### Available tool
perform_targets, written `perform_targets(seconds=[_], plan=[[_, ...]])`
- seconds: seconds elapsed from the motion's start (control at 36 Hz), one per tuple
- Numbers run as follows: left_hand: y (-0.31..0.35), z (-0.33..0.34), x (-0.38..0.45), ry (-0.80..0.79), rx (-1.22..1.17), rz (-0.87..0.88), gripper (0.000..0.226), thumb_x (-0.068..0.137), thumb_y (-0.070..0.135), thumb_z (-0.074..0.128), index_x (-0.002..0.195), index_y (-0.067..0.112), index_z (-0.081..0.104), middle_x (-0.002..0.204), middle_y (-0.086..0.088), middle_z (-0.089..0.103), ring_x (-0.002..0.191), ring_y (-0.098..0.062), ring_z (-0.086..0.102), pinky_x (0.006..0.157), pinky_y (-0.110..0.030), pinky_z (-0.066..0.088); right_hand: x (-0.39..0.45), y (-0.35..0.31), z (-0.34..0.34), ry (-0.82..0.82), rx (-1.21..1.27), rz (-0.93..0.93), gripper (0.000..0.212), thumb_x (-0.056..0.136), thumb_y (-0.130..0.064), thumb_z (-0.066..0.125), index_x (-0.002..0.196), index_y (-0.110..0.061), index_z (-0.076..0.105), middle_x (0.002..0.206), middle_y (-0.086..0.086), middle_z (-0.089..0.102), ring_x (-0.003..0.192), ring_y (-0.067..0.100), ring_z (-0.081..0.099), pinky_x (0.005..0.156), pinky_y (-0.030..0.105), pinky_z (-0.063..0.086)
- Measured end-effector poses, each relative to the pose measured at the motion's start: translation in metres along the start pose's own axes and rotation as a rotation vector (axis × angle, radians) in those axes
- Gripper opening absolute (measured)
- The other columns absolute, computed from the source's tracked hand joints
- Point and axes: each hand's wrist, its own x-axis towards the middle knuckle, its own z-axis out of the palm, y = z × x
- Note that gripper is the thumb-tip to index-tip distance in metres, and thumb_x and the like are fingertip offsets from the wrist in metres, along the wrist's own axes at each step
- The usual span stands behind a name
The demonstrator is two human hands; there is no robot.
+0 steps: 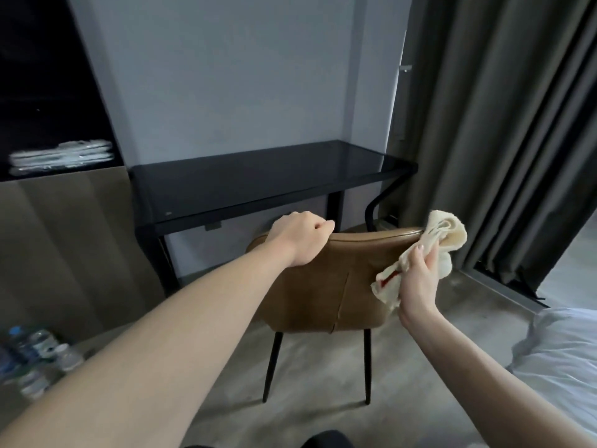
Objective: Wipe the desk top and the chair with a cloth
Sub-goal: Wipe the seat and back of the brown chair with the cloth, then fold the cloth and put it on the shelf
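Observation:
A brown leather chair (326, 286) on thin black legs stands in front of me, its back turned my way and its seat tucked under the desk. The desk (258, 179) is black with a dark glass top and sits against the grey wall. My left hand (302, 239) grips the top left edge of the chair's backrest. My right hand (418, 279) holds a crumpled cream cloth (442, 240) with a red mark, pressed against the backrest's upper right corner.
Dark shelving with folded white items (61, 156) stands at the left. Several water bottles (35, 354) sit on the floor at lower left. Grey curtains (504, 124) hang at the right, and a white bed (565, 354) juts in at lower right.

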Motion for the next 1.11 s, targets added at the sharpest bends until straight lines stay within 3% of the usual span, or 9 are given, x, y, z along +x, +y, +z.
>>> perform_targets(seconds=[0.06, 0.14, 0.19, 0.25, 0.47, 0.72, 0.89, 1.03, 1.11], plan=[[-0.017, -0.004, -0.009, -0.019, -0.003, -0.063, 0.058, 0.103, 0.056, 0.029, 0.058, 0.026, 0.049, 0.068, 0.009, 0.058, 0.072, -0.015, 0.055, 0.072, -0.032, 0.039, 0.003, -0.001, -0.002, -0.012, -0.127, -0.11, 0.051, 0.109, -0.036, 0.036, 0.157, -0.048, 0.025, 0.155, -0.006, 0.036, 0.136, 0.016, 0.042, 0.107, 0.034, 0.043], [-0.044, -0.014, -0.014, -0.1, -0.094, -0.154, 0.06, 0.097, 0.072, 0.023, 0.084, 0.029, 0.063, 0.095, 0.009, 0.065, 0.094, -0.019, 0.058, 0.088, -0.04, 0.044, 0.004, -0.014, -0.003, -0.057, -0.382, -0.167, 0.046, 0.104, -0.048, 0.039, 0.145, -0.067, 0.031, 0.157, -0.006, 0.026, 0.139, 0.031, 0.037, 0.106, 0.049, 0.045], [-0.058, -0.017, -0.017, -0.14, -0.173, -0.18, 0.06, 0.093, 0.077, 0.022, 0.088, 0.03, 0.058, 0.099, 0.007, 0.064, 0.097, -0.018, 0.059, 0.093, -0.044, 0.045, 0.005, -0.024, -0.007, -0.1, -0.529, -0.212, 0.042, 0.104, -0.048, 0.039, 0.141, -0.067, 0.037, 0.157, -0.006, 0.024, 0.144, 0.035, 0.026, 0.116, 0.057, 0.032], [-0.067, -0.016, -0.021, -0.153, -0.242, -0.169, 0.053, 0.094, 0.076, 0.025, 0.093, 0.033, 0.055, 0.105, 0.011, 0.059, 0.101, -0.012, 0.056, 0.096, -0.044, 0.044, 0.006, -0.031, -0.013, -0.13, -0.669, -0.274, 0.039, 0.105, -0.045, 0.039, 0.142, -0.059, 0.043, 0.156, -0.005, 0.025, 0.143, 0.03, 0.019, 0.12, 0.051, 0.023], [-0.081, -0.012, -0.019, -0.151, -0.237, -0.058, 0.048, 0.087, 0.077, 0.021, 0.087, 0.035, 0.045, 0.102, 0.014, 0.05, 0.104, -0.011, 0.046, 0.098, -0.041, 0.04, 0.013, -0.052, -0.003, -0.304, -1.154, -0.537, 0.029, 0.104, -0.043, 0.035, 0.127, -0.049, 0.051, 0.128, -0.009, 0.049, 0.136, 0.028, 0.028, 0.112, 0.054, 0.026], [-0.109, 0.0, -0.012, -0.187, -0.314, 0.03, 0.044, 0.094, 0.07, 0.024, 0.113, 0.039, 0.049, 0.113, 0.027, 0.046, 0.117, 0.004, 0.04, 0.103, -0.033, 0.037, 0.016, -0.075, 0.027, -0.423, -1.412, -0.493, 0.037, 0.102, -0.053, 0.022, 0.12, -0.05, 0.055, 0.119, -0.026, 0.052, 0.124, 0.015, 0.038, 0.108, 0.05, 0.025], [-0.112, 0.003, -0.007, -0.163, -0.37, 0.037, 0.058, 0.09, 0.079, 0.021, 0.121, 0.039, 0.048, 0.116, 0.028, 0.043, 0.121, 0.005, 0.036, 0.1, -0.022, 0.034, 0.015, -0.087, 0.057, -0.511, -1.527, -0.452, 0.033, 0.103, -0.048, 0.024, 0.12, -0.057, 0.051, 0.106, -0.03, 0.05, 0.11, 0.008, 0.043, 0.088, 0.031, 0.014], [-0.107, -0.02, -0.003, -0.351, -0.381, -0.039, 0.06, 0.09, 0.076, 0.027, 0.129, 0.035, 0.046, 0.121, 0.028, 0.039, 0.122, 0.002, 0.034, 0.106, -0.029, 0.034, 0.009, -0.105, 0.091, -0.638, -1.484, -0.289, 0.03, 0.103, -0.046, 0.034, 0.124, -0.058, 0.052, 0.109, -0.029, 0.057, 0.106, 0.006, 0.051, 0.093, 0.036, 0.03], [-0.102, -0.043, 0.003, -0.449, -0.338, -0.151, 0.08, 0.086, 0.082, 0.029, 0.149, 0.033, 0.03, 0.148, 0.022, 0.028, 0.141, -0.004, 0.022, 0.116, -0.032, 0.028, 0.001, -0.119, 0.115, -0.665, -1.395, -0.202, 0.033, 0.102, -0.036, 0.049, 0.126, -0.057, 0.054, 0.114, -0.027, 0.06, 0.11, 0.01, 0.057, 0.097, 0.04, 0.036]])
